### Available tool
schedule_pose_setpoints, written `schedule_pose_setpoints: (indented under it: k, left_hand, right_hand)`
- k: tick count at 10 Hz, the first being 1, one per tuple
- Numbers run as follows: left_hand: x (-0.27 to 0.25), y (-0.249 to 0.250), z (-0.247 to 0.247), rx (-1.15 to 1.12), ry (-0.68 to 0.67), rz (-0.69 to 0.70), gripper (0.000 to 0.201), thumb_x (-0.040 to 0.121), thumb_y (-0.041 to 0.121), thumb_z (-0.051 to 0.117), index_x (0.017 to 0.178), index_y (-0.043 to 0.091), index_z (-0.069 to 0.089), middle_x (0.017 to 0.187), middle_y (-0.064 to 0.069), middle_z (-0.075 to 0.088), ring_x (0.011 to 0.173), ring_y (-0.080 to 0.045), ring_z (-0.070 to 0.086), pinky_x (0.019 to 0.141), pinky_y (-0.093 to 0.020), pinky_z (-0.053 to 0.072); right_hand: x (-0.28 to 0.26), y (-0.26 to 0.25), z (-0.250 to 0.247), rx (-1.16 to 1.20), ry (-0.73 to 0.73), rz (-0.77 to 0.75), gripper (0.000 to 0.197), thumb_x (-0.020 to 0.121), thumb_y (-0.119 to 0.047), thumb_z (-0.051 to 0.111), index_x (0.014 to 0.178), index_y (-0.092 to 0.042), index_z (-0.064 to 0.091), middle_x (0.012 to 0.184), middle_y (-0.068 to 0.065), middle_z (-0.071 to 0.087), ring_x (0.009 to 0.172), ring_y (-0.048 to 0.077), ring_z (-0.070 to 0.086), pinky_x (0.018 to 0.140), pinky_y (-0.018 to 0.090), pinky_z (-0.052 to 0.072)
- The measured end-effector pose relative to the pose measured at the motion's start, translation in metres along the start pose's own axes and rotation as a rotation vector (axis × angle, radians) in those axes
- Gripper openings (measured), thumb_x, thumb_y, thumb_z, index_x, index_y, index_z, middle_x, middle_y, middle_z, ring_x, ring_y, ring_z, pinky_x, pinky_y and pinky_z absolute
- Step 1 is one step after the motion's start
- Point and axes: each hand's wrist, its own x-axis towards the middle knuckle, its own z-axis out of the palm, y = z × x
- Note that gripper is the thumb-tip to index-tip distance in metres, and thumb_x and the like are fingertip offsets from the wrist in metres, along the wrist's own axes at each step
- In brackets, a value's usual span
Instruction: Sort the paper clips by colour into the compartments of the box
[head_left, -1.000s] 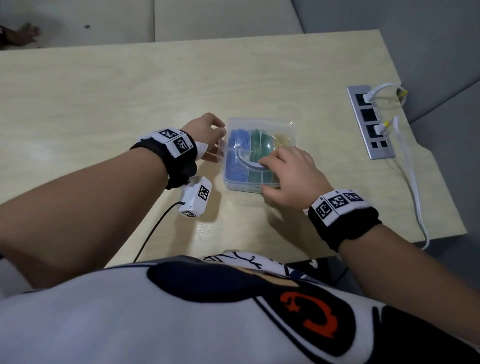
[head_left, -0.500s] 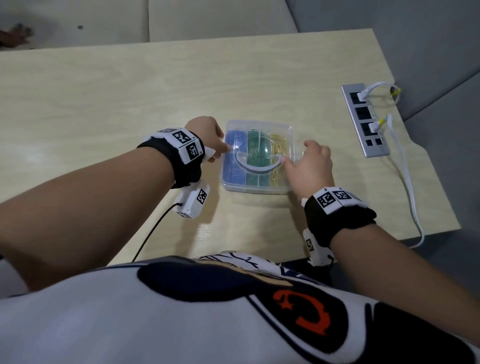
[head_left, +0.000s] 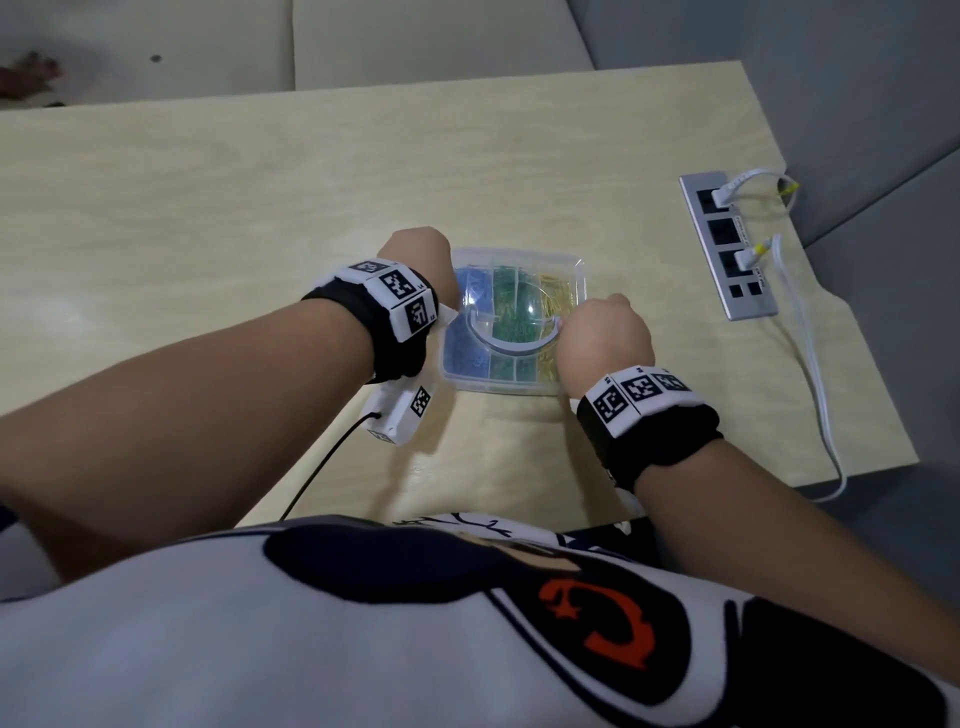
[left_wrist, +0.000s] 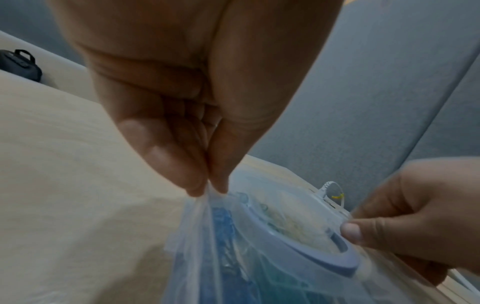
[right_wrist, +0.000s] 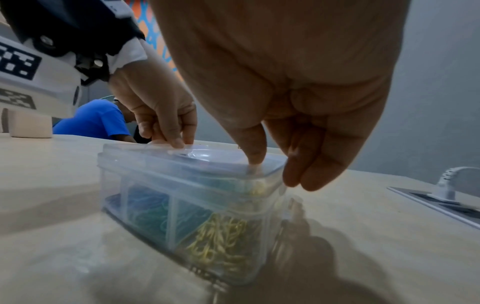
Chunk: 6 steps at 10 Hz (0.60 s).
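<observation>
if the left hand, pinching the lid's left edge tab between thumb and fingertips, pulls up hard while the right hand pinches the lid at its right rim, the box could jerk or tip and spill the sorted paper clips. the box sits on the table between both hands, well left of the power strip, blue clips leftmost, green in the middle, yellow rightmost
</observation>
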Motion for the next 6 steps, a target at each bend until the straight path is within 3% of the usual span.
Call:
schedule_pose_setpoints:
  k: [1, 2, 3, 5, 6]
  left_hand:
    - [0.004, -0.001, 0.001, 0.032, 0.008, 0.006, 0.026, 0.078, 0.019, 0.066, 0.058, 0.013, 0.049, 0.059, -0.004, 0.049, 0.051, -0.02, 0.043, 0.045, -0.025, 0.032]
    - [0.008, -0.001, 0.001, -0.01, 0.044, 0.014, 0.014, 0.078, 0.022, 0.069, 0.078, 0.013, 0.059, 0.081, -0.006, 0.062, 0.07, -0.024, 0.055, 0.059, -0.027, 0.044]
    - [0.009, 0.003, -0.004, -0.024, 0.064, 0.037, 0.017, 0.08, 0.025, 0.07, 0.082, 0.014, 0.057, 0.084, -0.006, 0.057, 0.074, -0.024, 0.051, 0.067, -0.03, 0.045]
    - [-0.001, 0.003, -0.007, -0.074, 0.103, 0.025, 0.024, 0.088, 0.036, 0.064, 0.093, 0.013, 0.058, 0.088, -0.007, 0.058, 0.081, -0.025, 0.052, 0.071, -0.031, 0.045]
    - [-0.008, -0.006, -0.003, -0.184, 0.151, -0.014, 0.047, 0.093, 0.044, 0.052, 0.119, 0.006, 0.055, 0.099, -0.012, 0.066, 0.097, -0.029, 0.06, 0.078, -0.035, 0.048]
  right_hand:
    - [0.0, 0.0, -0.004, -0.048, -0.017, -0.004, 0.023, 0.095, -0.01, 0.05, 0.112, -0.004, 0.063, 0.12, 0.015, 0.046, 0.1, 0.032, 0.059, 0.071, 0.033, 0.042]
    - [0.006, 0.001, -0.007, -0.045, -0.005, 0.004, 0.024, 0.095, -0.009, 0.048, 0.114, -0.003, 0.062, 0.122, 0.015, 0.046, 0.102, 0.033, 0.058, 0.072, 0.033, 0.043]
    - [0.011, -0.001, -0.014, -0.023, 0.022, 0.022, 0.025, 0.098, -0.011, 0.046, 0.113, 0.0, 0.062, 0.123, 0.016, 0.046, 0.103, 0.033, 0.058, 0.074, 0.034, 0.044]
    - [0.013, 0.004, -0.025, -0.065, -0.007, -0.037, 0.029, 0.101, -0.017, 0.041, 0.109, -0.002, 0.064, 0.119, 0.018, 0.052, 0.099, 0.031, 0.059, 0.077, 0.033, 0.045]
    - [0.009, 0.014, -0.036, -0.064, -0.054, -0.095, 0.043, 0.105, -0.028, 0.028, 0.12, -0.002, 0.058, 0.119, 0.021, 0.053, 0.101, 0.031, 0.055, 0.082, 0.035, 0.047]
